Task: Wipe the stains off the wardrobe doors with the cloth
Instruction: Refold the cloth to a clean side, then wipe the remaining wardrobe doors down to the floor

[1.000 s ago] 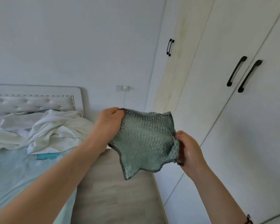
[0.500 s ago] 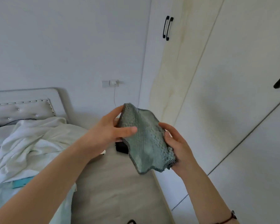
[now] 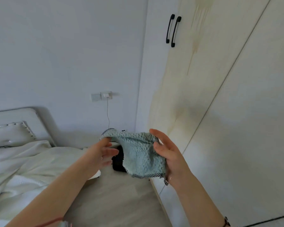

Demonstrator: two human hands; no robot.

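Note:
A pale green cloth [image 3: 142,156] with a dark checked hem hangs bunched between my hands at the middle of the head view. My right hand [image 3: 170,156] holds it against its palm, thumb on the fabric, fingers pointing up. My left hand [image 3: 100,154] pinches the cloth's upper left edge with its fingertips; its other fingers are spread. The white wardrobe doors [image 3: 236,112] fill the right side, an arm's length beyond the cloth. A yellow-brown stain [image 3: 189,76] runs down the door beside a pair of black handles [image 3: 172,30] and spreads wide lower down.
A bed with a rumpled white duvet [image 3: 23,169] and padded headboard [image 3: 11,133] stands at the left. A wall socket with a plugged-in charger [image 3: 105,95] sits on the back wall. A black object [image 3: 118,163] lies on the wooden floor [image 3: 113,202] behind the cloth.
The cloth, stretched flat between both hands a second ago, is now gathered into my right palm. My left hand has slid to its top edge. The view has moved closer to the stained door.

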